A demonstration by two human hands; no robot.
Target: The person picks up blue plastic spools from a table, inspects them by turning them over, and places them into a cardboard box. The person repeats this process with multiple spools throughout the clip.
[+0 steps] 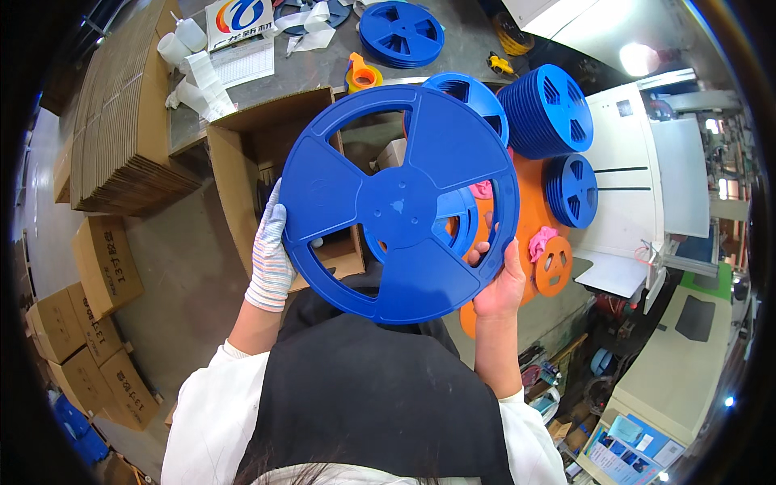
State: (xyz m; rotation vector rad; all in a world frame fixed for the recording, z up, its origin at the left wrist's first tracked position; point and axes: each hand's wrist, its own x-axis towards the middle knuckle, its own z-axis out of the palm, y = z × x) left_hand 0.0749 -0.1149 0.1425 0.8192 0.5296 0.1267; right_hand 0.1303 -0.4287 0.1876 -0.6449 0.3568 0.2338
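While the large blue reel [396, 206] is held up, overlapping in view the right side of the open carton [230, 190], both grips are closed on its rim: the gloved left hand [271, 257] nearer the carton, the bare right hand [499, 284] farther off. Even rim pressure should steady it, clear of the blue reel stack [533, 117] right of the carton.

Grey-brown floor [179, 267] spreads left of the orange table [531, 190] — and shows again at its near right. Beyond the table runs a grey workbench [319, 69]. Right of the table stands a white cabinet [622, 141]; a bright light [638, 59] glows to its far right — a beige machine housing [656, 372] to its near right.
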